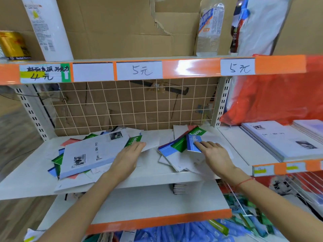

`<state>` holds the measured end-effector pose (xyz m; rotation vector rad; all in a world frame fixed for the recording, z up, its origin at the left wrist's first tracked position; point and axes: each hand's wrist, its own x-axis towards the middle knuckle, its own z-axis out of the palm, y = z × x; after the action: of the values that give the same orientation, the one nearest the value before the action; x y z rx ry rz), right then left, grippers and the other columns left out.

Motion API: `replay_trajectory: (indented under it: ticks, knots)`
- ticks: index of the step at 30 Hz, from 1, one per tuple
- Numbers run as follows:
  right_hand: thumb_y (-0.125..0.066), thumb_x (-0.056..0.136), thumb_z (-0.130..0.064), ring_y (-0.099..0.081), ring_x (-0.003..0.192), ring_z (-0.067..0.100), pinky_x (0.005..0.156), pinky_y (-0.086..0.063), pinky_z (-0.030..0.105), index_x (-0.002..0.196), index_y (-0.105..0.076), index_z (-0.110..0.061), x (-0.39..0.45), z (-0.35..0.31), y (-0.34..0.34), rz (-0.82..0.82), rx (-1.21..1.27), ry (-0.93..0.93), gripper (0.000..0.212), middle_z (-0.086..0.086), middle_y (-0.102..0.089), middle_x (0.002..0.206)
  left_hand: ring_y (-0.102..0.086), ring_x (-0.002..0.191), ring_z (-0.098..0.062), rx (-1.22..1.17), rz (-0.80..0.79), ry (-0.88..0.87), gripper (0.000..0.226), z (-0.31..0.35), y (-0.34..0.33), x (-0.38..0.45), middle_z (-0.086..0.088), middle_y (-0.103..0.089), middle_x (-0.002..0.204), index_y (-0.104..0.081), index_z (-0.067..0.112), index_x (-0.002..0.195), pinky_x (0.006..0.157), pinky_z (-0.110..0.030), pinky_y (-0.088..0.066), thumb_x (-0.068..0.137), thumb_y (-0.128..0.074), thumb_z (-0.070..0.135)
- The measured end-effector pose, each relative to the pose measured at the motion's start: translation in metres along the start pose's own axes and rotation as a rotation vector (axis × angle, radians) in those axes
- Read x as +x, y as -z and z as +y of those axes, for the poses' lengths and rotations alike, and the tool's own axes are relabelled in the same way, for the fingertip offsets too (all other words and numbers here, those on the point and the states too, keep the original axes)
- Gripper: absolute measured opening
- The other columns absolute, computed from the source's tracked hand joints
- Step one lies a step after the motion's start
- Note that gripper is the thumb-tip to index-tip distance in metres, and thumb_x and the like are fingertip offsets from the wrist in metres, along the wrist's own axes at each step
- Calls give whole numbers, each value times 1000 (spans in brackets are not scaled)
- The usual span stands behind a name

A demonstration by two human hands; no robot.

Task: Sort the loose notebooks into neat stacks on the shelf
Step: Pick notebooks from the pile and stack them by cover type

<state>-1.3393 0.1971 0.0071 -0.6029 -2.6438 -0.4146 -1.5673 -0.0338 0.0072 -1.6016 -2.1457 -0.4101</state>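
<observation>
Loose notebooks lie scattered on the shelf, left hand and right hand both flat on the piles gripping nothing; thin, light, slick covers likely slide, so better pinch spine edges.

We have a single view, worn on the head and looking forward and slightly down at the middle shelf from close range (the wide lens bows its edges). Both forearms reach in from the near edge; the wire grid back faces us on the far side.
</observation>
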Motion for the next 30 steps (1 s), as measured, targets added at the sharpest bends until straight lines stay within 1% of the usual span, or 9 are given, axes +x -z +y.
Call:
replay_trajectory:
  ticks: [2, 6, 10, 13, 17, 20, 25, 28, 30]
  knots:
    - [-46, 51, 6, -65, 66, 32, 47, -52, 37, 105, -69, -7, -6, 15, 9, 43, 15, -13, 60, 12, -69, 85, -68, 88, -25, -66, 35, -38, 83, 16, -2, 11, -8, -67, 111, -62, 10, 115, 63, -28, -53, 40, -69, -25]
    - [-76, 39, 11, -68, 73, 32, 53, -55, 37, 105, -70, -6, -24, 50, 22, 131, 26, -71, 68, 14, -71, 91, -67, 99, -31, -131, 59, -98, 80, 57, -5, 42, -16, -66, 117, -62, 4, 119, 74, -42, -56, 45, -66, -27]
    - [-75, 53, 6, -69, 74, 29, 52, -55, 33, 104, -71, -8, -55, 98, 35, 256, 30, -121, 53, 11, -72, 91, -63, 105, -38, -199, 57, -156, 77, 109, -23, 82, -22, -61, 121, -54, 2, 124, 80, -53, -54, 54, -60, -28]
    - [-79, 47, 10, -69, 76, 29, 51, -54, 32, 106, -70, -7, -91, 148, 43, 274, 2, -123, 63, 11, -71, 93, -63, 105, -39, -214, 87, -187, 69, 169, -37, 107, -23, -61, 121, -57, -2, 122, 81, -53, -52, 57, -57, -25]
    - [-80, 33, 14, -69, 78, 30, 52, -55, 32, 108, -70, -5, -152, 234, 56, 249, -52, -164, 78, 13, -71, 95, -62, 105, -42, -240, 110, -324, 90, 263, -66, 145, -26, -60, 121, -51, 1, 124, 83, -55, -49, 41, -61, -30]
    - [-79, 29, 15, -68, 78, 34, 58, -57, 40, 109, -69, -4, -195, 292, 61, 202, -85, -229, 82, 16, -70, 96, -60, 109, -42, -237, 124, -405, 93, 328, -82, 169, -25, -58, 124, -54, -3, 125, 83, -58, -50, 37, -63, -30]
    - [-78, 36, 20, -68, 84, 37, 63, -57, 50, 112, -68, -4, -264, 365, 63, 194, -110, -310, 80, 18, -70, 100, -60, 112, -37, -186, 176, -476, 95, 415, -98, 193, -22, -58, 126, -56, -3, 124, 84, -56, -51, 34, -73, -27]
    - [-69, 52, 11, -68, 86, 39, 66, -56, 54, 111, -68, -2, -288, 400, 67, 213, -114, -340, 61, 19, -70, 101, -60, 112, -36, -203, 162, -482, 95, 455, -105, 211, -22, -58, 127, -57, -4, 124, 84, -54, -51, 33, -74, -26]
    - [-67, 55, 12, -67, 91, 40, 71, -55, 57, 115, -67, -4, -300, 425, 63, 199, -113, -391, 62, 19, -69, 106, -59, 113, -37, -205, 123, -505, 97, 476, -112, 224, -23, -57, 127, -56, -5, 125, 85, -54, -51, 31, -77, -23]
